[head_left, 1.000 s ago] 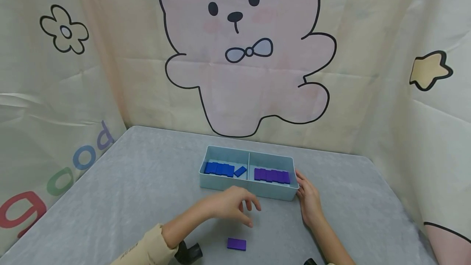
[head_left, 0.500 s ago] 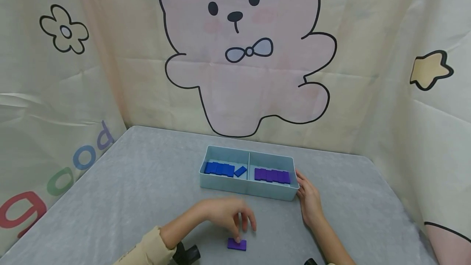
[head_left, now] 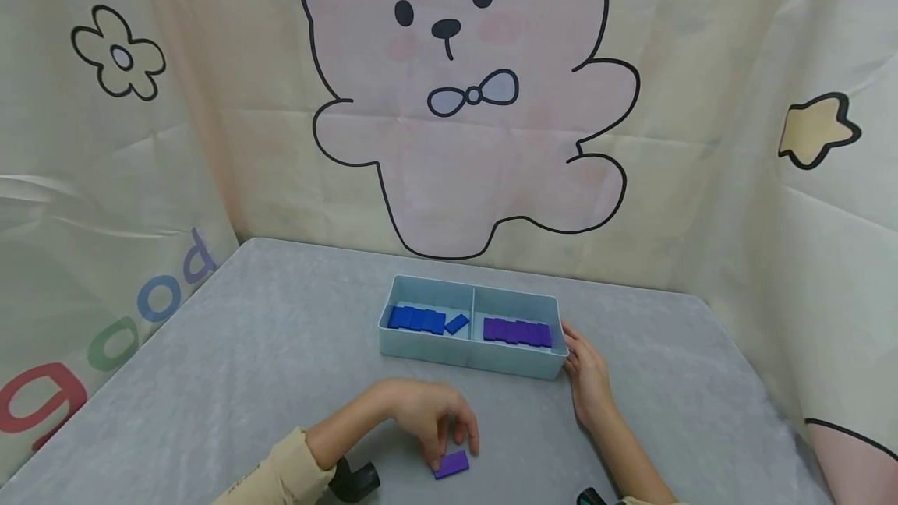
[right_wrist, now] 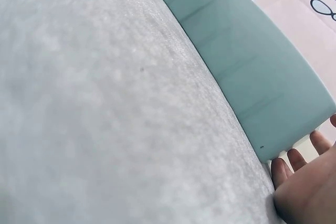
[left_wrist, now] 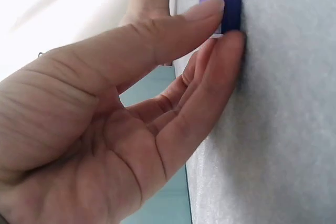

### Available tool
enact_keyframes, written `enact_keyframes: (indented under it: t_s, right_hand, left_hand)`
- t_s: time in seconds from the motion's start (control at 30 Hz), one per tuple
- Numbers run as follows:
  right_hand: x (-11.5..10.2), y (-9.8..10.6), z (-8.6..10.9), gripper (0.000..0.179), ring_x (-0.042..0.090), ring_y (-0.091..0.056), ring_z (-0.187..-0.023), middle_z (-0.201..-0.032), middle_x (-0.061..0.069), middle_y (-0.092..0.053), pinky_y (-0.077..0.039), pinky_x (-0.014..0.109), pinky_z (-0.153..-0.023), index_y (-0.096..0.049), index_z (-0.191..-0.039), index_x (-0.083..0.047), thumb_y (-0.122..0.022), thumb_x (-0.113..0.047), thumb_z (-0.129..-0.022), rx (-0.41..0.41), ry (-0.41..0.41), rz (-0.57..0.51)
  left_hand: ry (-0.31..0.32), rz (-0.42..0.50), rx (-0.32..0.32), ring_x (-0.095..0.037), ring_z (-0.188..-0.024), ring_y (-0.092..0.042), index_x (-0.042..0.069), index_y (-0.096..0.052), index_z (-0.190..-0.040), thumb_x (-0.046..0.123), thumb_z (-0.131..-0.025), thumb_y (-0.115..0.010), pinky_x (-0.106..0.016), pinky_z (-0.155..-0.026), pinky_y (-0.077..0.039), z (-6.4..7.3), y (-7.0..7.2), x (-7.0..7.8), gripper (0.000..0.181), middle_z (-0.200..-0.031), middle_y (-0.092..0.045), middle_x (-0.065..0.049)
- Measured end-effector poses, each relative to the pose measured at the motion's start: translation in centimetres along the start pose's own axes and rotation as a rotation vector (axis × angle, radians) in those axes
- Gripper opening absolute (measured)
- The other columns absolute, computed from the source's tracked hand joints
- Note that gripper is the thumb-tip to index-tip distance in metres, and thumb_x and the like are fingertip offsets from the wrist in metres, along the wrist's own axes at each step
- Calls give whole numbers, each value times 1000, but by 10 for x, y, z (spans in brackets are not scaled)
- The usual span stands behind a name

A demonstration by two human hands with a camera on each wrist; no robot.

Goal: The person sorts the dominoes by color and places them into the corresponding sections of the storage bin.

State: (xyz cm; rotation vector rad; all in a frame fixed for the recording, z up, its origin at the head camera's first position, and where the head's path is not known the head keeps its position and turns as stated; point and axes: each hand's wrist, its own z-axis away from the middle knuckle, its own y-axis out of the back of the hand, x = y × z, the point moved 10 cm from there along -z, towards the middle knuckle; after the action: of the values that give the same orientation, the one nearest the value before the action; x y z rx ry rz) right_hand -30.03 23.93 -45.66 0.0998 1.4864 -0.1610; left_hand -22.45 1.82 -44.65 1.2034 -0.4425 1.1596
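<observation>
A small purple domino-shaped block (head_left: pixel 452 464) is on the table near the front. My left hand (head_left: pixel 431 415) is over it, and the left wrist view shows the thumb on one face of the purple block (left_wrist: pixel 232 8) with a fingertip at its edge, in a pinch. The light-blue two-compartment box (head_left: pixel 435 345) stands farther back. Blue blocks (head_left: pixel 417 319) lie in its left compartment, one of them apart and askew; purple blocks (head_left: pixel 517 332) lie in a row in the right one. With extended fingers, my right hand (head_left: pixel 589 380) touches the box's right end.
Grey cloth covers the table (head_left: pixel 281 310). Behind it hangs a curtain (head_left: pixel 266 178) printed with a bear, and more printed fabric closes off both sides. A black wrist mount (head_left: pixel 354 482) sits under the left forearm.
My left hand has come down and toward me onto the single purple block, which has turned slightly so its right end points farther back. The right hand has stayed at the box.
</observation>
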Motion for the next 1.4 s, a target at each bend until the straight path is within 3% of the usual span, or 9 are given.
enact_keyframes:
  t_s: [0.1,0.47,0.67,0.77,0.9,1.0,1.13,1.27,1.4]
  right_hand:
    - [0,0,0,52,0,-59,-121,-169,13,-37,-46,11,-95,-38,-163,-2,-38,-19,-114,2,0,-1]
    - [0,-1,-2,53,3,-55,-127,-170,11,-35,-44,12,-97,-35,-164,-4,-36,-20,-114,-16,-3,14]
    - [0,-1,-2,52,-1,-56,-122,-170,12,-35,-45,11,-97,-35,-164,-3,-36,-19,-114,-20,3,6]
    - [0,-1,-1,52,-2,-57,-120,-170,12,-35,-45,11,-96,-36,-164,-3,-36,-19,-114,-17,2,1]
    - [0,-1,-1,52,-1,-57,-121,-169,13,-36,-45,11,-96,-37,-163,-3,-37,-19,-114,-12,-3,1]
    - [0,-1,-1,52,-1,-56,-122,-169,12,-36,-45,11,-96,-37,-163,-3,-37,-19,-114,-10,-4,4]
    - [1,-1,-2,52,-1,-56,-122,-169,12,-36,-45,11,-95,-36,-163,-3,-36,-19,-113,-9,-7,7]
    - [1,-1,-1,52,-1,-57,-122,-169,13,-36,-46,11,-95,-37,-163,-2,-36,-18,-113,-9,-6,4]
    - [1,-1,-1,52,-3,-58,-120,-169,14,-36,-46,11,-95,-37,-163,-1,-36,-18,-113,-7,-3,2]
  left_hand:
    - [40,45,-18,-1,-74,-61,6,-73,-119,-15,-80,-83,-15,-69,-52,4,0,7,46,-97,-57,8]
    - [7,28,-3,0,-70,-58,2,-69,-117,-13,-80,-85,-13,-67,-50,0,0,11,42,-90,-54,7]
    - [-25,-16,44,1,-69,-54,4,-69,-111,-5,-82,-87,-15,-65,-49,-4,3,11,35,-83,-55,8]
    - [-42,-118,79,3,-73,-54,11,-68,-114,9,-88,-86,-15,-67,-50,-8,5,4,31,-86,-57,12]
    - [-46,-190,184,3,-76,-55,14,-68,-116,20,-90,-87,-16,-70,-51,-6,12,6,32,-89,-59,14]
    - [-54,-143,293,2,-75,-56,10,-70,-113,18,-87,-89,-15,-70,-51,0,21,17,33,-89,-61,9]
    - [-76,-159,427,1,-78,-57,7,-72,-114,20,-87,-89,-14,-72,-53,5,35,26,35,-97,-67,0]
    - [-79,-218,527,-3,-89,-61,8,-73,-119,24,-88,-89,-15,-81,-54,12,48,33,38,-109,-70,-6]
    - [-75,-291,600,-15,-105,-66,8,-72,-123,28,-89,-88,-20,-92,-55,16,59,38,42,-117,-72,-4]
